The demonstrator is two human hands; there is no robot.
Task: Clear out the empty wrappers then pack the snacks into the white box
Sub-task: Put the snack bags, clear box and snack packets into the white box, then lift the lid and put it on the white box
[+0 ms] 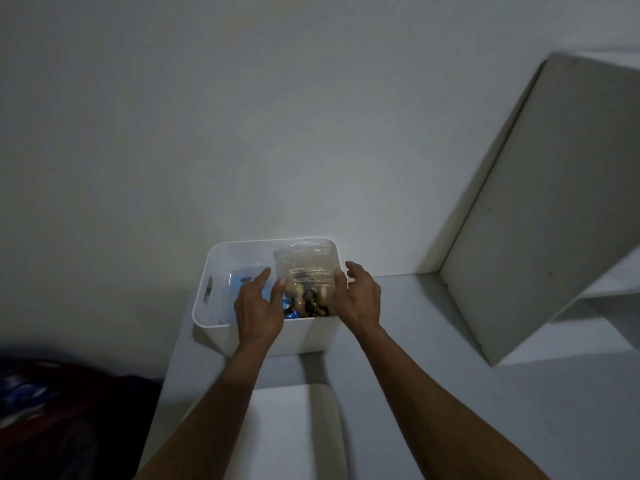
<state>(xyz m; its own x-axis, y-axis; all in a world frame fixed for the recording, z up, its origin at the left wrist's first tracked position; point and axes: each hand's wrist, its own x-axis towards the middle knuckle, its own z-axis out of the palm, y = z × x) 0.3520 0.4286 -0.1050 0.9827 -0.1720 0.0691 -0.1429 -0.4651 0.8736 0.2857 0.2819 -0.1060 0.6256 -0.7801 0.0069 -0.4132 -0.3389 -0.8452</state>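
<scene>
White box (304, 336): set on the pale surface (433, 341) against the wall, directly under both sets of fingers; oval handle slot in the side wall beyond the left fingers.
Box contents: clear plastic tub (306, 268) upright in the half by the right fingers, rising above the rim; blue snack packet (247, 285) lying low in the half by the left fingers; small blue and yellow-black wrapped snacks (304, 308) bunched low between the two sets of fingers.
Tub contents: dim brownish pieces at the bottom, kind not readable.
Left hand (258, 306): palm down over the near rim, forearm reaching in from below; fingers (277, 289) spread, tips touching the tub's near left side, not curled round it.
Right hand (358, 296): palm turned inward at the tub's right side; thumb pressed on the tub wall, other fingers loosely parted and raised clear of it.
Grip: tub steadied between the two hands, neither hand closed around it.
Near the wrists: white flat-topped block (294, 427) just in front of the box.
Beyond the right fingers: white shelf panel (540, 202), cut off by the frame edge.
Far behind the left wrist: dark red and blue cloth (52, 410), blurred, partly out of frame.
Lighting: dim; labels on the packets unreadable.
</scene>
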